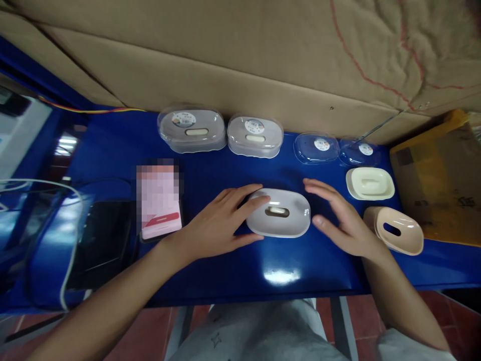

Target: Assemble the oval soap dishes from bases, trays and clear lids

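A grey oval soap dish (259, 225) sits on the blue table in front of me, with a pale piece showing through the slot in its middle. My left hand (221, 220) grips its left end, with one finger resting on the top, others at the far edge and the thumb along the near side. Just off the dish's right end, my right hand (340, 223) is open, thumb and fingers apart, holding nothing. Two clear oval lids (316, 149) (359, 152) with round stickers lie behind it.
Two grey soap dishes under clear lids (191, 131) (255, 135) stand along the back. On the right are a cream dish part (370, 183), a beige base with a slot (400, 230) and a cardboard box (439, 185). A phone (161, 200) and cables (77, 220) lie left.
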The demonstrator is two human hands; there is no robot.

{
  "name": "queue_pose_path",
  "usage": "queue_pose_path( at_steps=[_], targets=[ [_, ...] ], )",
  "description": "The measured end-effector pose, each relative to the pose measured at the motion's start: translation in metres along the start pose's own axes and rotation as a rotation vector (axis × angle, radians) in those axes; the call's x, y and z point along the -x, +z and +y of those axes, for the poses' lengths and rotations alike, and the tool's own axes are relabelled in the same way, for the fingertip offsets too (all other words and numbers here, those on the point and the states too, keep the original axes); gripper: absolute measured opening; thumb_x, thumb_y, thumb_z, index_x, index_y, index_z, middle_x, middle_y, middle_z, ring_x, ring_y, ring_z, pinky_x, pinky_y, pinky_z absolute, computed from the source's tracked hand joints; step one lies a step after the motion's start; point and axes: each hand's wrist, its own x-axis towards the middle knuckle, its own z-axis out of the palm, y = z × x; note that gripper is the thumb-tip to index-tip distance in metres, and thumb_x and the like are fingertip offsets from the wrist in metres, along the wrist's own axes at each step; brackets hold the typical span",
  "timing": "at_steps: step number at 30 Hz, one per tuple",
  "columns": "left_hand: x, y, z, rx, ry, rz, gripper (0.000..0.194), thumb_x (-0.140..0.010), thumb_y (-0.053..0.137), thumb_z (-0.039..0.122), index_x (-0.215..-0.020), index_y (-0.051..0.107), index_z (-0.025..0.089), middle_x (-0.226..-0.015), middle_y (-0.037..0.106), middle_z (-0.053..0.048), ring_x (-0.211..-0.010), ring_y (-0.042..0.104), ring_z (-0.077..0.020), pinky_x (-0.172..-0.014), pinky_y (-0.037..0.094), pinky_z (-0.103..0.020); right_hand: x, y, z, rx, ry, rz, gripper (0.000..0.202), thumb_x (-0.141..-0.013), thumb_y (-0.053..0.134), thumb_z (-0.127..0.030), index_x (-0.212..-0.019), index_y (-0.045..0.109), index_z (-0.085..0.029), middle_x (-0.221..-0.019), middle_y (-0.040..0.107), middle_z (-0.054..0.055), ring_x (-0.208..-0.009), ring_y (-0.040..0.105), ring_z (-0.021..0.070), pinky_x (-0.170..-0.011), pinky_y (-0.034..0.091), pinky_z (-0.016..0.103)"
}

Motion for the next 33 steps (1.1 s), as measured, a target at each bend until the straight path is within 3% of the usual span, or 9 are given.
queue_pose_path(
  at_steps=[4,8,12,20,29,33],
  targets=[
    [0.000,0.003,-0.002,0.024,0.005,-0.009,0.069,-0.107,0.070,0.045,-0.165,0.040,0.023,-0.169,0.047,-0.024,-0.153,0.054,-0.0396,-0.120,0.051,-0.060,-0.002,0.011,-0.002,0.150,-0.056,-0.163,0.094,-0.099,0.079,-0.053,-0.176,0.026,-0.040,-0.182,0.033,0.012,-0.166,0.038,0.0390,-0.130,0.042,0.065],
    [0.001,0.007,-0.003,0.028,-0.026,-0.035,0.079,-0.107,0.069,0.045,-0.172,0.028,0.026,-0.178,0.034,-0.025,-0.154,0.051,-0.0426,-0.120,0.050,-0.064,-0.003,0.017,-0.003,0.168,-0.041,-0.162,0.092,-0.101,0.076,-0.050,-0.176,0.024,-0.041,-0.182,0.032,0.012,-0.166,0.038,0.0379,-0.129,0.044,0.064],
    [0.002,0.010,-0.005,0.048,-0.070,-0.070,0.098,-0.103,0.074,0.049,-0.177,0.013,0.029,-0.183,0.023,-0.025,-0.155,0.049,-0.0470,-0.120,0.049,-0.068,0.000,0.012,-0.003,0.206,-0.008,-0.130,0.094,-0.098,0.080,-0.052,-0.175,0.027,-0.042,-0.175,0.040,0.013,-0.161,0.044,0.0417,-0.126,0.047,0.067],
    [0.001,0.012,-0.006,0.061,-0.060,-0.066,0.086,-0.108,0.067,0.036,-0.177,0.015,0.031,-0.176,0.041,-0.022,-0.156,0.050,-0.0398,-0.123,0.047,-0.064,0.001,0.004,0.002,0.161,0.053,-0.147,0.097,-0.096,0.082,-0.053,-0.174,0.026,-0.039,-0.169,0.043,0.016,-0.154,0.051,0.0423,-0.123,0.051,0.066],
    [0.000,0.012,-0.006,0.030,-0.051,-0.055,0.081,-0.109,0.067,0.040,-0.175,0.022,0.028,-0.176,0.040,-0.024,-0.151,0.055,-0.0415,-0.119,0.050,-0.064,0.002,0.010,-0.002,0.236,0.027,-0.201,0.094,-0.100,0.077,-0.053,-0.176,0.022,-0.040,-0.175,0.039,0.014,-0.161,0.044,0.0409,-0.126,0.047,0.065],
    [-0.001,0.011,-0.006,0.032,-0.034,-0.063,0.075,-0.108,0.066,0.033,-0.173,0.029,0.028,-0.172,0.047,-0.022,-0.152,0.054,-0.0399,-0.121,0.049,-0.063,0.004,0.012,-0.003,0.250,0.020,-0.205,0.097,-0.097,0.079,-0.056,-0.176,0.025,-0.041,-0.171,0.043,0.014,-0.157,0.048,0.0429,-0.124,0.051,0.065]
  ],
)
